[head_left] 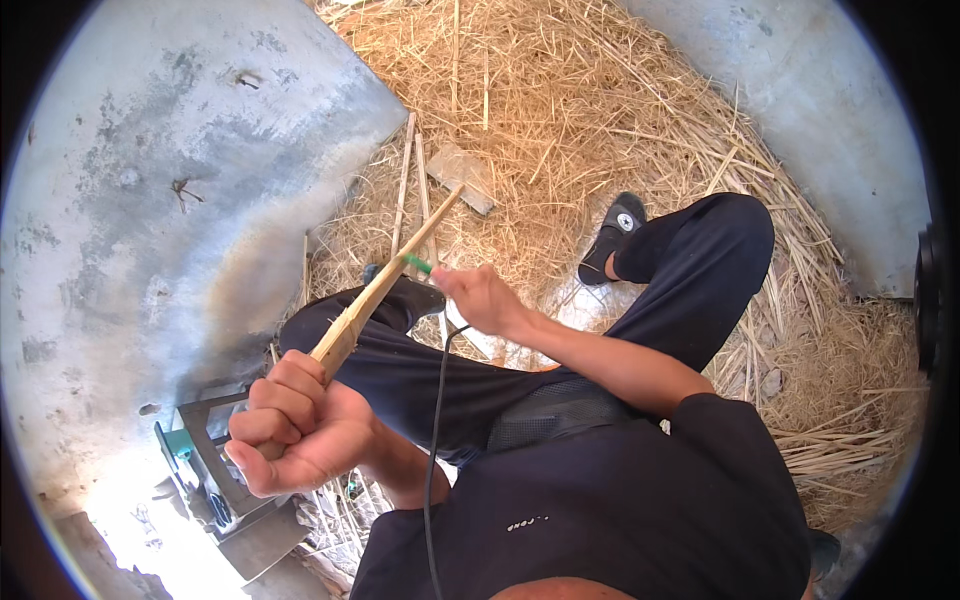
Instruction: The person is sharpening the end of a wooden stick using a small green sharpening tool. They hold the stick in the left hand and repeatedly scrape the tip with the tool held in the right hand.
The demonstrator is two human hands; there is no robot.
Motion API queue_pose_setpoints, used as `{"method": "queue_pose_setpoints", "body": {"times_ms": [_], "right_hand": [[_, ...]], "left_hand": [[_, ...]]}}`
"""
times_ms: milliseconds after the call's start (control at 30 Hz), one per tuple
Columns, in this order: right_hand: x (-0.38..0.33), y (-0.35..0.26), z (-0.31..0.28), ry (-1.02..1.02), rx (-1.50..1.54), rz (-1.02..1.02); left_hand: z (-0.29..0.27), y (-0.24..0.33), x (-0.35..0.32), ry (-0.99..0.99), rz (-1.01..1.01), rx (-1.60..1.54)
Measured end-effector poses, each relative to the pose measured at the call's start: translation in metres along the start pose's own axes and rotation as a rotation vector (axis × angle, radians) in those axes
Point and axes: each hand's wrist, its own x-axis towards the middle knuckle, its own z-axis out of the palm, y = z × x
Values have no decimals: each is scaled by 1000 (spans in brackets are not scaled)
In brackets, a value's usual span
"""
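Observation:
My left hand (305, 425) is closed around the thick, split end of a long tapering piece of pale wood or bamboo (380, 285). The piece slants up and away over my bent left leg, its thin tip (458, 190) pointing far and to the right. Closed in my right hand (482, 298) is a small tool with a green part (417, 264), which meets the piece about midway along. Its blade or working edge cannot be made out, and the fingers hide the rest.
Dry straw-like shavings (560, 110) cover the floor ahead. Two pale strips (404, 180) and a flat board (462, 176) lie beyond my legs. Grey walls rise on the left (180, 150) and right (810, 110). A metal frame (215, 465) stands lower left. A black cable (436, 440) hangs before me.

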Motion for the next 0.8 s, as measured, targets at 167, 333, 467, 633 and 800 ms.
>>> {"method": "queue_pose_setpoints", "body": {"times_ms": [167, 333, 467, 633, 800], "right_hand": [[-11, -5, 15, 125, -19, 233], [-8, -13, 14, 18, -65, -225], [-4, -17, 11, 143, -124, 460], [-6, -17, 12, 72, 55, -113], [-6, -16, 8, 195, -141, 512]], "left_hand": [[-7, 1, 5, 125, 35, 70], [-20, -1, 22, 205, 37, 35], [-22, -1, 15, 114, 25, 7], [-18, -1, 6, -51, 24, -75], [-13, 0, 7, -50, 12, -97]]}}
